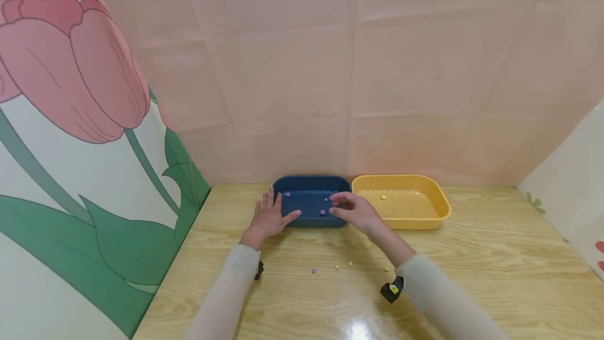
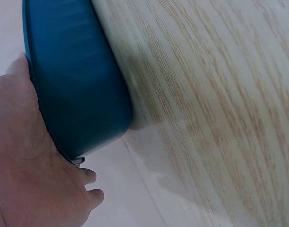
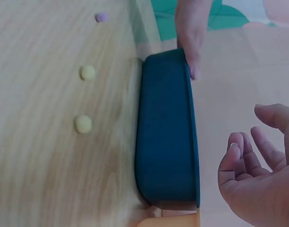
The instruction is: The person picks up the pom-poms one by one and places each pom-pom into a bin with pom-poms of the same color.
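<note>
At the back of the table stands a dark blue tray (image 1: pixel 309 223) with a few small purple balls (image 1: pixel 323 212) inside. My left hand (image 1: pixel 269 218) rests on its left end, fingers spread and thumb over the near rim; the left wrist view shows that hand (image 2: pixel 36 156) against the rim. Over the tray's right end hovers my right hand (image 1: pixel 356 213), thumb apart from the bent fingers. Nothing shows between them in the right wrist view. One small purple ball (image 1: pixel 325 199) appears just left of those fingertips; whether it is in the air or on the tray floor, I cannot tell.
Touching or nearly touching the blue tray on the right is a yellow tray (image 1: pixel 415 223) holding one yellow ball (image 1: pixel 383 198). In front, on the wooden table (image 1: pixel 292 308), lie a purple ball (image 1: pixel 313 271) and a few yellow balls (image 1: pixel 337 267). A pink-covered wall (image 1: pixel 302 93) rises behind.
</note>
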`<action>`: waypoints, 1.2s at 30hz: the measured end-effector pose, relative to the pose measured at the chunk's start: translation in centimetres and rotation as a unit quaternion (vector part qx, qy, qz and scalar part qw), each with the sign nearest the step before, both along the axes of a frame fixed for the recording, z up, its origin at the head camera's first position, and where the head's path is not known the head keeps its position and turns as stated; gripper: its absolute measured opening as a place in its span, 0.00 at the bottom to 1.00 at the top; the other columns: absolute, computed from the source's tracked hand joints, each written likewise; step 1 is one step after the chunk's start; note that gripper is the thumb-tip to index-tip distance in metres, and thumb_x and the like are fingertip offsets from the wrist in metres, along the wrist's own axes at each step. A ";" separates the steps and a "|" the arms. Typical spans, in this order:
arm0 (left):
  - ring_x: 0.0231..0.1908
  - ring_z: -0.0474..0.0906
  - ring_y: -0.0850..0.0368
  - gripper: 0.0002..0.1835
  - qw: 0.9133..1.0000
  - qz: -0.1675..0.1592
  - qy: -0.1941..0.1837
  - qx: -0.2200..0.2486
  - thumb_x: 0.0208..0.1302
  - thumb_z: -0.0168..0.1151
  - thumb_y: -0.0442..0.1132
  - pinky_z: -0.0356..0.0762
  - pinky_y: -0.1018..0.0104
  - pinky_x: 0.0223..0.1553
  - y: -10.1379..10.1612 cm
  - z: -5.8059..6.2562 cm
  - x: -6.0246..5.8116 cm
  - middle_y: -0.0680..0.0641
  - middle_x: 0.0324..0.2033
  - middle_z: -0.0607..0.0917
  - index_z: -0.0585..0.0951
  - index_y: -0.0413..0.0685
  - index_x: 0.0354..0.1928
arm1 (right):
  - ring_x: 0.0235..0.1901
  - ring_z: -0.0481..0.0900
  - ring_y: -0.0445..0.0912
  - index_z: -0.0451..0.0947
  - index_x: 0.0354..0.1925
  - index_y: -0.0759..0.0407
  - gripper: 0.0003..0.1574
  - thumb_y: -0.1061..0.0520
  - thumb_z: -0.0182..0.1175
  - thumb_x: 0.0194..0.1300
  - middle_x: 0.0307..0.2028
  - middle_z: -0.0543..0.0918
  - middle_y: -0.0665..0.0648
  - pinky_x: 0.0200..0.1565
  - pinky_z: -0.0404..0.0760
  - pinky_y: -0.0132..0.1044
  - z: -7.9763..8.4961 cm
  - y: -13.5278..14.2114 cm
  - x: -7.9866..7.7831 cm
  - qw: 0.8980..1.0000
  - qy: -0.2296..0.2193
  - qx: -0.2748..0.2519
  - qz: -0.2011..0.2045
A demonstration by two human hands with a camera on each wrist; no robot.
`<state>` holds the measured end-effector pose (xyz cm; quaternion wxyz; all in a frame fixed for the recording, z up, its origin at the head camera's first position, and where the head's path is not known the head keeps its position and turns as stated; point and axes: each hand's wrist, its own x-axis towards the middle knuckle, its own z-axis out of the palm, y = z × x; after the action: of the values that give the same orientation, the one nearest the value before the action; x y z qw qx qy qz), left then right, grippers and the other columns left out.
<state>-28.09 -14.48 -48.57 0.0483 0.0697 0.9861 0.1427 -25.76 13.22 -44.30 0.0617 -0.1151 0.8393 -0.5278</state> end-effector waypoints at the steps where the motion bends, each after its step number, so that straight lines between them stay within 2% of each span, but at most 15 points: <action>1: 0.79 0.30 0.41 0.55 1.000 0.000 0.000 0.001 0.67 0.37 0.78 0.35 0.43 0.77 0.0 0.0 0.0 0.39 0.80 0.36 0.47 0.44 0.81 | 0.46 0.79 0.50 0.81 0.58 0.53 0.21 0.51 0.68 0.68 0.51 0.83 0.59 0.45 0.80 0.38 -0.1 0.0 0.2 1.000 0.001 -0.002 0.003; 7: 0.79 0.30 0.41 0.55 1.000 0.003 -0.002 -0.001 0.68 0.38 0.78 0.34 0.44 0.77 0.0 0.1 -0.1 0.39 0.80 0.35 0.47 0.44 0.81 | 0.42 0.78 0.49 0.81 0.57 0.52 0.21 0.51 0.68 0.68 0.47 0.83 0.55 0.43 0.79 0.41 -0.7 -0.3 1.4 1.000 -0.003 -0.004 0.016; 12: 0.79 0.31 0.41 0.55 1.000 0.005 0.000 -0.007 0.67 0.37 0.78 0.36 0.43 0.77 0.1 0.1 -0.1 0.39 0.80 0.35 0.47 0.44 0.81 | 0.40 0.76 0.49 0.82 0.55 0.51 0.18 0.54 0.68 0.68 0.44 0.83 0.53 0.40 0.76 0.37 -1.1 -0.6 2.1 1.000 -0.003 -0.003 0.023; 21: 0.79 0.31 0.41 0.55 1.000 0.005 0.000 -0.007 0.67 0.37 0.78 0.36 0.43 0.77 0.1 0.2 0.0 0.39 0.80 0.35 0.47 0.43 0.81 | 0.40 0.78 0.46 0.83 0.55 0.54 0.18 0.57 0.68 0.67 0.43 0.85 0.54 0.39 0.77 0.33 -1.6 -1.0 3.3 0.999 0.021 -0.003 0.049; 28: 0.79 0.32 0.40 0.56 1.000 0.002 0.002 0.002 0.67 0.38 0.78 0.37 0.42 0.77 0.1 0.2 0.0 0.38 0.80 0.37 0.49 0.42 0.81 | 0.37 0.78 0.44 0.83 0.53 0.61 0.18 0.59 0.69 0.65 0.41 0.85 0.56 0.37 0.77 0.31 -2.8 -1.4 3.8 0.995 0.050 0.010 0.084; 36: 0.79 0.30 0.41 0.56 1.000 0.001 0.004 -0.003 0.66 0.36 0.79 0.36 0.43 0.77 0.1 0.0 -0.1 0.39 0.80 0.35 0.47 0.43 0.81 | 0.37 0.79 0.49 0.81 0.56 0.65 0.22 0.59 0.69 0.65 0.42 0.84 0.57 0.35 0.78 0.32 -3.6 -1.9 4.3 0.992 0.008 -0.005 0.126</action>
<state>-28.20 -14.37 -48.56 0.0448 0.0691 0.9867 0.1399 -21.49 11.33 -47.88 0.1203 -0.2243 0.8160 -0.5190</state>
